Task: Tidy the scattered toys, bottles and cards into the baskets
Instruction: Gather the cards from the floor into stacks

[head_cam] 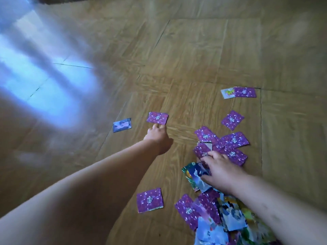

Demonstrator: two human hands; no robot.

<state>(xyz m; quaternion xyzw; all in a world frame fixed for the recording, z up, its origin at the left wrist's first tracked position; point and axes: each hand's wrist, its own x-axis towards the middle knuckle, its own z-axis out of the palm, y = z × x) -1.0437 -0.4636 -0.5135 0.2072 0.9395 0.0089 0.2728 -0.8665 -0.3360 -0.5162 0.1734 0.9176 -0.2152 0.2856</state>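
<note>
Your left hand (158, 137) is stretched out to a lone purple-backed paper card (157, 118) on the wood-grain floor (194, 50). Two fingertips meet the card's near edge, but blur hides whether they pinch it or only touch it.

Your right hand (219, 170) lies with its fingers spread and nearly straight across a cluster of purple-backed cards (235, 140). I count four backs there. The thumb side rests on a few blue-and-green picture cards (192, 172), and no finger is plainly curled round anything.

Three more purple backs lie singly:
- a near purple card (150, 202) beside your left forearm
- a tilted purple card (232, 119) beyond the cluster
- a far purple card (245, 92), overlapping one pale face-up card (226, 93)

One bluish face-up card (122, 125) sits just left of the card at your left fingertips.

Under your right forearm is a mixed heap of cards (230, 214), purple backs and picture faces overlapping, too jumbled and blurred to count.
</note>
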